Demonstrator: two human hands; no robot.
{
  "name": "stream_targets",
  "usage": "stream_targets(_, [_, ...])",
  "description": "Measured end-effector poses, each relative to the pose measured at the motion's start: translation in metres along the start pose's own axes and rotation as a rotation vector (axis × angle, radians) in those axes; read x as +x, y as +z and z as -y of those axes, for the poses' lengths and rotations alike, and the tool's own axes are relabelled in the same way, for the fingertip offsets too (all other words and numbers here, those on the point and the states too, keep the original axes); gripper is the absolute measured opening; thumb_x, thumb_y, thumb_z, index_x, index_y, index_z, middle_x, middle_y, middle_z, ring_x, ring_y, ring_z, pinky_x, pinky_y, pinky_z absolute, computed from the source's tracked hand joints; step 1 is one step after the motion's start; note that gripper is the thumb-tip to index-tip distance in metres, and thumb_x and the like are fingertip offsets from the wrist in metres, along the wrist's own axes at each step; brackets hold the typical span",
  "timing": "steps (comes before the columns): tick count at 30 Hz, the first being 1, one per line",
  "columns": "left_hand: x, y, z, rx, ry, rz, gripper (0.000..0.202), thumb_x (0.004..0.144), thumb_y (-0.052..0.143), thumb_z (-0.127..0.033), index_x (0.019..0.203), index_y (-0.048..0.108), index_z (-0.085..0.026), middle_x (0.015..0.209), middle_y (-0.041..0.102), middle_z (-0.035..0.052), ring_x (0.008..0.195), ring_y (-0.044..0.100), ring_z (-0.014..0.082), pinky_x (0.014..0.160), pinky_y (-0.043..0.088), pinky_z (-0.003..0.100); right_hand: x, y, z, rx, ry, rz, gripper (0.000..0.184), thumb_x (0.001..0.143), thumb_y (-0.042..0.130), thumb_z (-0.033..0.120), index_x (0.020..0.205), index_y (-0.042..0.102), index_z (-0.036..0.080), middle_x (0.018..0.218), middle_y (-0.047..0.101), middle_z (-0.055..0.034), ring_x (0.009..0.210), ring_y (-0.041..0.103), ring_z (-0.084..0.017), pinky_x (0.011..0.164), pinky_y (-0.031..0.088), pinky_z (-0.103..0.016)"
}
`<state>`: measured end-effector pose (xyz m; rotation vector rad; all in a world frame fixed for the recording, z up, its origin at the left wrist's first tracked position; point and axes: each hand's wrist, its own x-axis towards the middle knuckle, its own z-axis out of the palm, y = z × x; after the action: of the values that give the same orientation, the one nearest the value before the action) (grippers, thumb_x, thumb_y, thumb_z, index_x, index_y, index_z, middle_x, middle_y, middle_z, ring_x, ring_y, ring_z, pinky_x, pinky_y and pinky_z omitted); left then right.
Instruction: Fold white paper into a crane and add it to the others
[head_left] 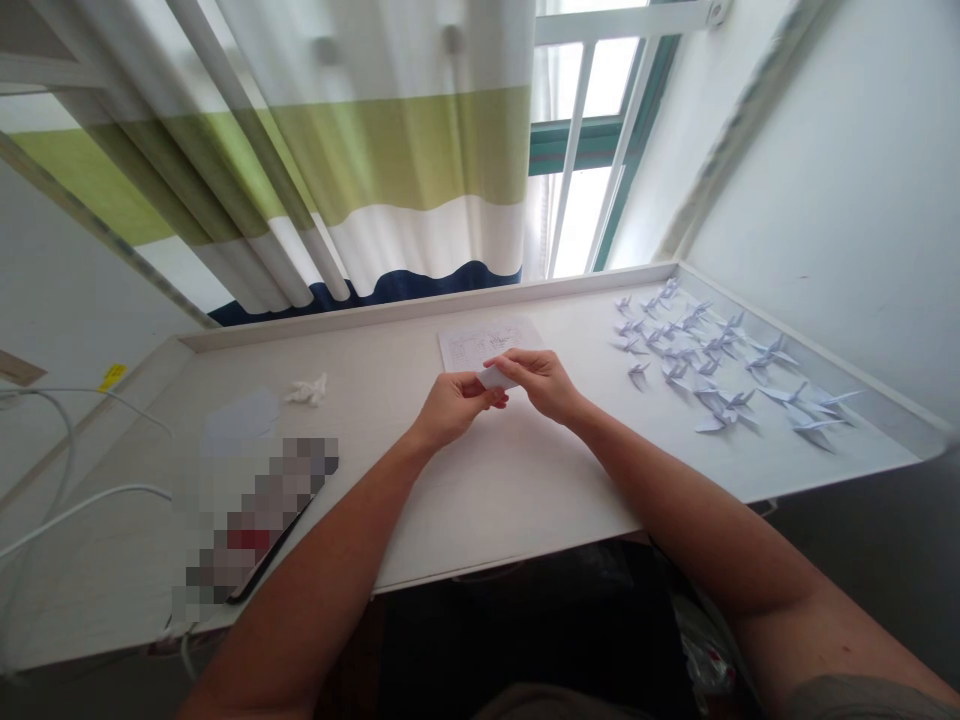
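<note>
Between my two hands is a small piece of white folded paper (495, 378), held above the middle of the desk. My left hand (451, 408) pinches its lower left side with thumb and fingers. From the right, my right hand (546, 385) grips the upper part, its thumb lying over the paper. The fingers hide much of the paper, so its exact folded shape cannot be made out. Just beyond the hands, a printed or written sheet (465, 345) lies flat on the desk.
Several white paper cranes (679, 350) stand spread over the desk's right side. At left are loose white sheets (240, 420), a crumpled tissue (307, 390), a blurred-out dark-edged device (277, 510) and white cables (82, 520). A raised rim (420, 312) edges the white desk (510, 510).
</note>
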<state>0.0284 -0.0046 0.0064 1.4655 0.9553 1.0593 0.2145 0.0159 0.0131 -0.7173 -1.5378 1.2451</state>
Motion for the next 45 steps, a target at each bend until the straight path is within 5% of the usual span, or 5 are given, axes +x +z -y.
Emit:
stream_targets(13, [0.001, 0.004, -0.006, -0.229, -0.079, -0.07, 0.04, 0.069, 0.098, -0.047, 0.088, 0.084, -0.015, 0.089, 0.083, 0.0138, 0.083, 0.081, 0.0292, 0.087, 0.064, 0.047, 0.001, -0.003, 0.001, -0.17, -0.036, -0.09, 0.055, 0.083, 0.077, 0.072, 0.07, 0.071, 0.02, 0.068, 0.067, -0.0019, 0.067, 0.059, -0.016, 0.063, 0.05, -0.031])
stream_targets(19, [0.001, 0.001, -0.007, -0.283, -0.135, -0.052, 0.033, 0.071, 0.096, -0.041, 0.087, 0.084, -0.015, 0.089, 0.084, 0.0145, 0.084, 0.081, 0.0287, 0.094, 0.062, 0.05, 0.005, -0.009, 0.002, -0.007, 0.071, -0.059, 0.067, 0.084, 0.068, 0.083, 0.071, 0.074, 0.018, 0.067, 0.07, -0.0044, 0.066, 0.064, -0.018, 0.071, 0.056, -0.035])
stream_targets(32, [0.001, -0.006, -0.01, -0.479, -0.149, 0.099, 0.011, 0.074, 0.081, -0.025, 0.08, 0.078, -0.016, 0.073, 0.074, 0.0066, 0.087, 0.08, 0.029, 0.095, 0.062, 0.046, -0.004, -0.004, 0.015, 0.131, -0.011, 0.039, 0.016, 0.078, 0.073, 0.028, 0.088, 0.084, 0.023, 0.078, 0.074, -0.0016, 0.075, 0.066, -0.019, 0.071, 0.056, -0.035])
stream_targets(36, [0.0, -0.003, -0.011, -0.454, -0.099, 0.077, 0.013, 0.074, 0.082, -0.028, 0.08, 0.078, -0.017, 0.072, 0.073, 0.0059, 0.083, 0.079, 0.0277, 0.094, 0.061, 0.048, -0.007, 0.0, 0.02, 0.11, -0.043, 0.053, 0.02, 0.083, 0.077, 0.04, 0.087, 0.082, 0.021, 0.077, 0.075, -0.0033, 0.073, 0.068, -0.02, 0.069, 0.058, -0.036])
stream_targets(45, [-0.001, 0.004, -0.006, -0.266, -0.023, -0.068, 0.028, 0.078, 0.088, -0.04, 0.09, 0.082, -0.016, 0.087, 0.083, 0.0114, 0.081, 0.08, 0.0255, 0.08, 0.06, 0.038, -0.002, 0.001, 0.005, -0.181, -0.06, -0.134, 0.053, 0.084, 0.077, 0.072, 0.074, 0.075, 0.019, 0.068, 0.071, -0.0041, 0.066, 0.065, -0.018, 0.062, 0.053, -0.032])
